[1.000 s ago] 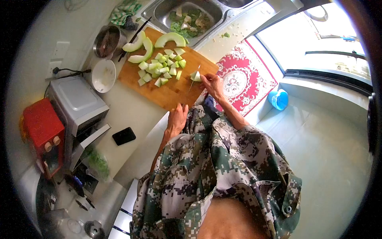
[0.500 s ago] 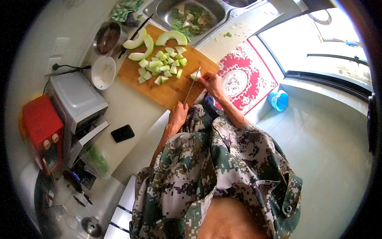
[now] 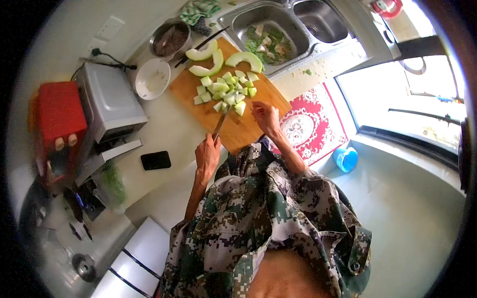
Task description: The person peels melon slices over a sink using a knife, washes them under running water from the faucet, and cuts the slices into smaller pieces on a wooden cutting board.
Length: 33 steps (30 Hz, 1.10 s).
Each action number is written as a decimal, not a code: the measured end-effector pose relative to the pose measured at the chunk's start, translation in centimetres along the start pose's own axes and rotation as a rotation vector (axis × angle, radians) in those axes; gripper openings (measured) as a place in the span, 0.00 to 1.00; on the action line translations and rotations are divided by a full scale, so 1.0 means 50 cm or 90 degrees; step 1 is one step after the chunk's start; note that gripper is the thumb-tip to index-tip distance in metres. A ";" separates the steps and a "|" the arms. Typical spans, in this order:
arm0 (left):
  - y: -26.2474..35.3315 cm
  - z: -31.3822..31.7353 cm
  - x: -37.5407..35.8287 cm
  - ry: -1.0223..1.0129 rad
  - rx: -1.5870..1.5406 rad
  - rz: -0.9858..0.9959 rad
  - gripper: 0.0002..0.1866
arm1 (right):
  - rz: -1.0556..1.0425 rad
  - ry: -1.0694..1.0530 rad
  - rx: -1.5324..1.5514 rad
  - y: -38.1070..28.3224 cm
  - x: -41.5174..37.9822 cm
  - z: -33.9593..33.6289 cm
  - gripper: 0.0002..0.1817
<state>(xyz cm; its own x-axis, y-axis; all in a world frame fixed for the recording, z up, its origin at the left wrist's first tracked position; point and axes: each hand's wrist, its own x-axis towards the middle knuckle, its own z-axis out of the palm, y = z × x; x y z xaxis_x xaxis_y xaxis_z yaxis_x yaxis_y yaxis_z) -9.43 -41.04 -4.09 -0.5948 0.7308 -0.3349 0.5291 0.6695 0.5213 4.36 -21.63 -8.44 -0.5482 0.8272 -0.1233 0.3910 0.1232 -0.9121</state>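
My left hand (image 3: 207,153) is closed around the handle of a kitchen knife (image 3: 222,122). The blade points away from me over a wooden cutting board (image 3: 198,116), its tip against the pile of pale green melon chunks (image 3: 223,88). To the right of the blade, my right hand (image 3: 267,118) hovers above the board's right side, fingers loosely bent and apart, with nothing visible in them. Larger curved melon slices lie along the far side of the board: one slice (image 3: 244,60) at the right, two others (image 3: 211,64) at the left.
Behind the board is a double sink (image 3: 278,64) with greens and pale pieces in it. A metal pot (image 3: 170,39), a white bowl (image 3: 152,79), a black phone (image 3: 155,160) and a microwave (image 3: 109,99) stand left. Right are a red patterned mat (image 3: 313,124) and blue bucket (image 3: 346,159).
The knife has swung left and forward to the chunk pile. A piece near my right hand has joined the pile, and that hand has come away from it. The view has shifted.
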 end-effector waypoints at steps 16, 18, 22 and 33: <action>-0.072 -0.021 -0.093 0.096 0.184 0.046 0.17 | -0.396 -0.163 -0.246 -0.166 0.234 0.114 0.12; -0.077 -0.011 -0.104 0.082 0.144 -0.028 0.16 | -0.375 -0.159 -0.301 -0.192 0.274 0.138 0.13; -0.088 0.014 -0.117 0.164 0.017 -0.017 0.12 | -0.434 -0.225 -0.439 -0.127 0.361 0.194 0.16; -0.083 -0.010 -0.119 0.023 -0.085 -0.009 0.12 | -0.294 -0.300 -0.375 -0.129 0.452 0.146 0.15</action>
<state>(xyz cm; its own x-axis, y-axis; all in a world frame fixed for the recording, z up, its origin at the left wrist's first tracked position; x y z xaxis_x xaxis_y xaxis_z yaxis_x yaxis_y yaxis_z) -8.40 -48.23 -3.84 -0.6243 0.7143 -0.3161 0.4360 0.6544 0.6178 -15.96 -7.72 -8.21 -0.9422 0.3299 -0.0594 0.3020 0.7586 -0.5774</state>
